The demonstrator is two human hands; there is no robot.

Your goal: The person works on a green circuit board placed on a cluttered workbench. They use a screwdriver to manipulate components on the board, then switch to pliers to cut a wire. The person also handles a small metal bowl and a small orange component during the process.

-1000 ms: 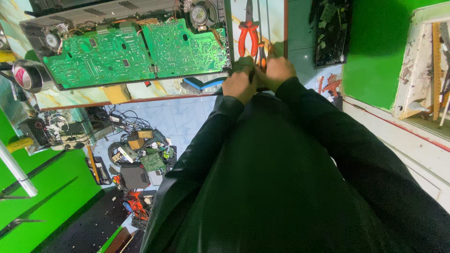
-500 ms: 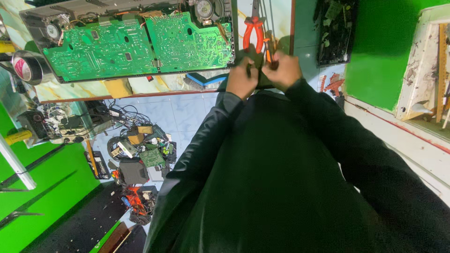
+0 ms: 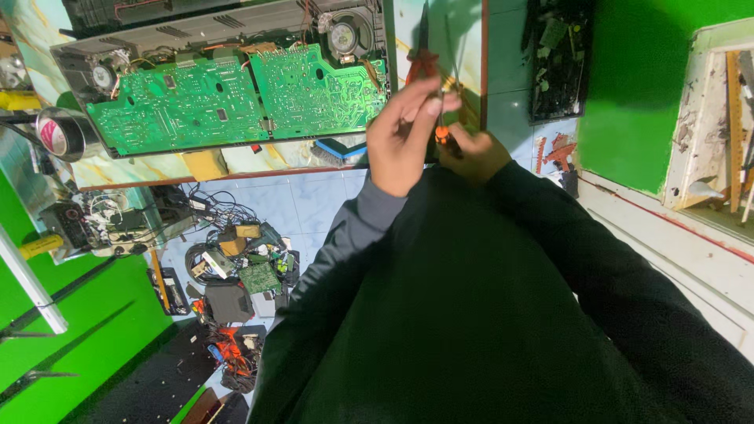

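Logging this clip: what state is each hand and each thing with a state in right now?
left hand: raised, fingers curled, touching the small tool.
right hand: closed on small orange-handled tool.
device chassis: open, green circuit boards exposed.
red-handled pliers: lying on bench, jaws hidden.
tape roll: on its side.

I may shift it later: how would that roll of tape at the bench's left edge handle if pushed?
The roll of tape looks light and hollow. It appears tipped up on its rim, so a nudge would probably roll or topple it off the bench.

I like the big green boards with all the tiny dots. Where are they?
In the head view, the two green circuit boards lie side by side in the opened grey casing, upper left, just left of the left hand.
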